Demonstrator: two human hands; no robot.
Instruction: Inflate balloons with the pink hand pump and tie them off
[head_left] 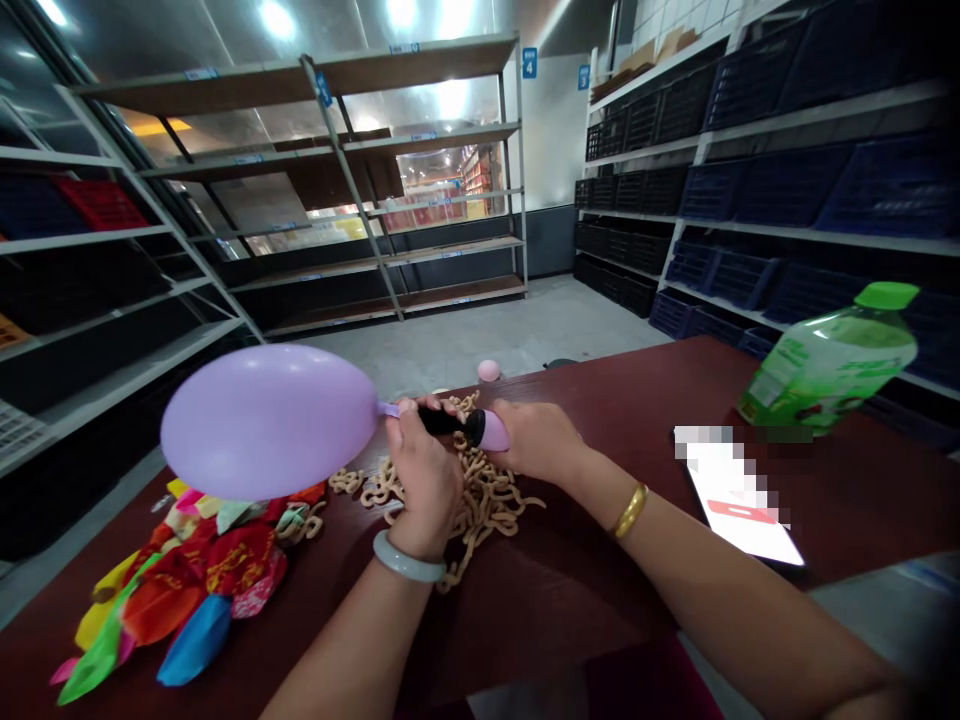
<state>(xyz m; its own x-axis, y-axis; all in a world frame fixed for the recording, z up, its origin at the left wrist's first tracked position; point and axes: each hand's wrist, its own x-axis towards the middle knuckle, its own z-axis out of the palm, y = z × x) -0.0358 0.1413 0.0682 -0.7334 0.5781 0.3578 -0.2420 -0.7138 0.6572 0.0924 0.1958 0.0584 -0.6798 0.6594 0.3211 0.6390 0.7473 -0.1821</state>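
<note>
1. Gripping the black barrel of a hand pump (442, 421), the left hand (426, 475) has its fingers closed beside the neck of an inflated purple balloon (270, 425).
2. Grasping the pump's pink end is the right hand (544, 440), fingers curled around it.
3. Stretching leftward from the pump, the balloon is held above the counter (600, 590); whether it touches the flat balloons (202, 560) cannot be told.
4. Lying beneath the hands on the counter are curled tan pieces (487, 500).
5. Standing at right is a green bottle (832, 365), near a lit phone (731, 490).
</note>
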